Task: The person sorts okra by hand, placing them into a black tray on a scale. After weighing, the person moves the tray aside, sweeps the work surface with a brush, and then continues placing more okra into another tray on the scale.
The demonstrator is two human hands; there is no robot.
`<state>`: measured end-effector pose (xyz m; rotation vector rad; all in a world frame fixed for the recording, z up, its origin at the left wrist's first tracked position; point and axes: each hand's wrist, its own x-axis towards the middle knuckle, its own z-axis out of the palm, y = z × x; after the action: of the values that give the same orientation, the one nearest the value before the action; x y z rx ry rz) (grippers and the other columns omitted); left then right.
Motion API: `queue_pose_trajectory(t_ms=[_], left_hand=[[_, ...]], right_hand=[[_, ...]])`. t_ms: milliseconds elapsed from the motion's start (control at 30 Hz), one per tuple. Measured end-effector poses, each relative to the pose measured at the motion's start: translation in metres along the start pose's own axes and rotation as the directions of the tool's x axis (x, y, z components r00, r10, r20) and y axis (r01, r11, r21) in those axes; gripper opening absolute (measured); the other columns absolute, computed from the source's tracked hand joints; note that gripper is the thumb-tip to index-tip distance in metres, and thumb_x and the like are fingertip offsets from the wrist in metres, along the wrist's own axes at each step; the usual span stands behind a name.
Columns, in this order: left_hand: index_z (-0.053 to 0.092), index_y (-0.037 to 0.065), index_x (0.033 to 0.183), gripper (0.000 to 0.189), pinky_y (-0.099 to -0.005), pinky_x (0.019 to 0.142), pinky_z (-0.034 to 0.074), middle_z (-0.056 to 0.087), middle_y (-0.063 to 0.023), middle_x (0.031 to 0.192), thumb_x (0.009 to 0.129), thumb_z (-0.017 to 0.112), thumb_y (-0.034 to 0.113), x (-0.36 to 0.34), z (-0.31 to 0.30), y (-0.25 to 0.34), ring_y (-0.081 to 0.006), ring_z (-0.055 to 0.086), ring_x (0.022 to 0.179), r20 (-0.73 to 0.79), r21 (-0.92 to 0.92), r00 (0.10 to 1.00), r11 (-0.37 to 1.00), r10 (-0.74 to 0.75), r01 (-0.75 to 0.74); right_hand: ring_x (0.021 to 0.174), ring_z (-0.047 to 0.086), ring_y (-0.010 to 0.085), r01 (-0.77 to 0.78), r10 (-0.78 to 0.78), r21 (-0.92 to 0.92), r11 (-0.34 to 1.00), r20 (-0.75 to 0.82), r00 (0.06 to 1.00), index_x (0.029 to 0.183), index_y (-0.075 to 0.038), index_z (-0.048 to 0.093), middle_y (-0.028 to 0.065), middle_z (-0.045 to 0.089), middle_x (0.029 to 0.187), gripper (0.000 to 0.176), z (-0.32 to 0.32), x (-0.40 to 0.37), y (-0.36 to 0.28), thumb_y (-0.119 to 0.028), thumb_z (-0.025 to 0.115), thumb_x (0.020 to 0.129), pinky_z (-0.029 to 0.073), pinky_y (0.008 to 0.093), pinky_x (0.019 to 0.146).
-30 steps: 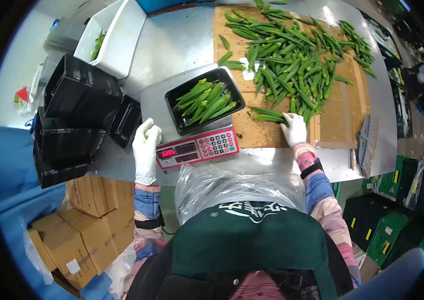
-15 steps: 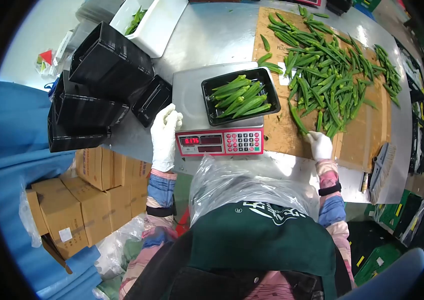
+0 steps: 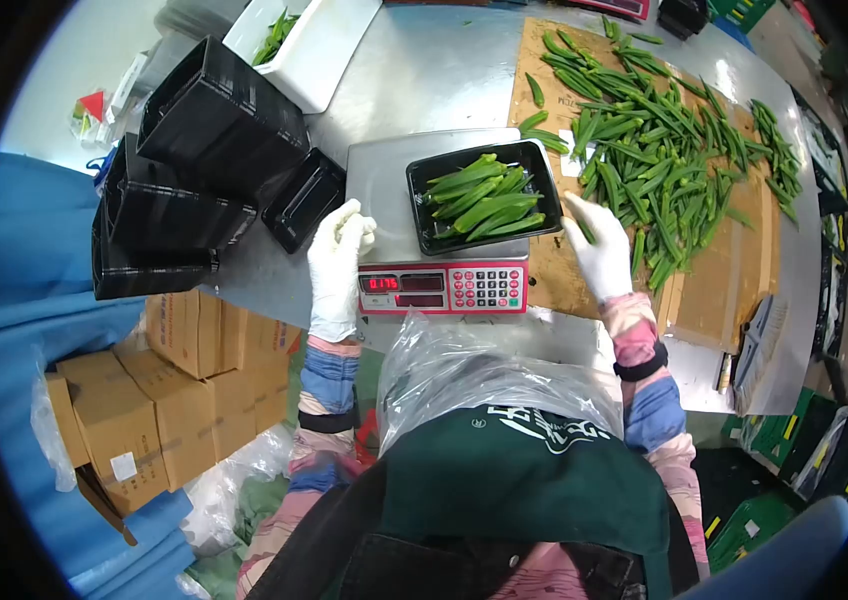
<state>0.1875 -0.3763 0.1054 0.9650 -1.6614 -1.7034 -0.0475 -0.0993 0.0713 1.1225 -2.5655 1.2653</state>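
Okra pod [image 3: 580, 226] pinched in my right hand [image 3: 601, 262] fingers; best laid lengthwise in the tray [image 3: 413, 205], curled empty left hand [image 3: 334, 262] off the scale [image 3: 374, 185].

The red digits on the scale's display [image 3: 389, 283] are too small to read. The right hand [image 3: 599, 255] covers most of the okra pod [image 3: 578, 220] it pinches. The far edge cuts off the white tub [image 3: 319, 45] and the okra pile [image 3: 664, 150]; crates [image 3: 779, 435] at the near right blur into darkness.

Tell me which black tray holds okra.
The black tray on the scale, filled with okra pods. The other black trays sit stacked off the scale, to its left.
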Motion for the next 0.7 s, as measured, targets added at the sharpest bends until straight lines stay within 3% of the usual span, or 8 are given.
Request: queue_pose_trajectory(t_ms=[100,267,400,500,533,700], left_hand=[[0.061,0.000,0.132,0.035,-0.0232,0.076,0.052,0.071,-0.0066,0.100,0.102,0.062,0.020,-0.002,-0.015,0.006,-0.0084,0.063,0.082,-0.047,0.003,0.999,1.000,-0.013,0.013],[0.062,0.000,0.130,0.034,-0.0236,0.076,0.052,0.071,-0.0065,0.100,0.102,0.061,0.018,0.002,-0.015,0.008,-0.0083,0.063,0.082,-0.053,-0.028,0.997,0.998,-0.049,0.048],[0.062,0.004,0.132,0.035,-0.0243,0.076,0.053,0.073,-0.0071,0.101,0.103,0.061,0.024,0.007,0.011,0.016,-0.0088,0.065,0.080,0.077,0.063,0.984,0.986,-0.159,0.155],[0.062,0.004,0.132,0.036,-0.0248,0.077,0.054,0.073,-0.0072,0.101,0.103,0.060,0.026,0.020,0.019,0.022,-0.0091,0.066,0.080,0.080,0.065,0.988,0.990,-0.134,0.129],[0.062,0.004,0.132,0.038,-0.0252,0.077,0.054,0.073,-0.0074,0.101,0.103,0.060,0.029,0.025,0.019,0.023,-0.0093,0.066,0.080,0.076,0.090,0.988,0.988,-0.134,0.127],[0.062,0.004,0.132,0.039,-0.0253,0.077,0.054,0.073,-0.0072,0.100,0.103,0.061,0.029,0.039,0.022,0.030,-0.0096,0.066,0.081,0.134,0.121,0.979,0.983,-0.156,0.140]], right_hand=[[0.096,0.069,0.0281,-0.084,0.083,0.075,0.994,0.016,0.996,0.116,-0.007,0.073,0.0116,0.074,0.107,0.024,-0.009,-0.039,0.025,-0.012,0.068,0.093,0.053,0.0356,0.086],[0.091,0.072,0.0161,-0.396,0.393,0.185,0.900,0.052,0.918,0.116,-0.007,0.074,0.0100,0.076,0.108,0.021,-0.008,-0.124,0.076,-0.014,0.066,0.098,0.054,0.0298,0.083],[0.097,0.069,0.0126,-0.749,0.732,0.090,0.657,0.161,0.662,0.118,0.001,0.071,0.0097,0.076,0.103,0.022,-0.022,-0.151,0.058,-0.009,0.063,0.101,0.052,0.0265,0.091],[0.095,0.069,0.0124,-0.798,0.763,0.167,0.579,0.236,0.602,0.117,0.002,0.071,0.0079,0.076,0.100,0.021,-0.016,-0.164,0.056,-0.010,0.063,0.100,0.052,0.0256,0.089],[0.090,0.068,0.0121,-0.722,0.683,0.142,0.678,0.241,0.689,0.115,0.001,0.071,0.0069,0.075,0.096,0.020,-0.008,-0.174,0.069,-0.010,0.063,0.100,0.052,0.0258,0.088],[0.080,0.066,0.0100,-0.793,0.720,0.165,0.586,0.343,0.603,0.107,-0.004,0.072,0.0047,0.075,0.088,0.017,0.006,-0.185,0.100,-0.016,0.064,0.100,0.052,0.0253,0.076]])
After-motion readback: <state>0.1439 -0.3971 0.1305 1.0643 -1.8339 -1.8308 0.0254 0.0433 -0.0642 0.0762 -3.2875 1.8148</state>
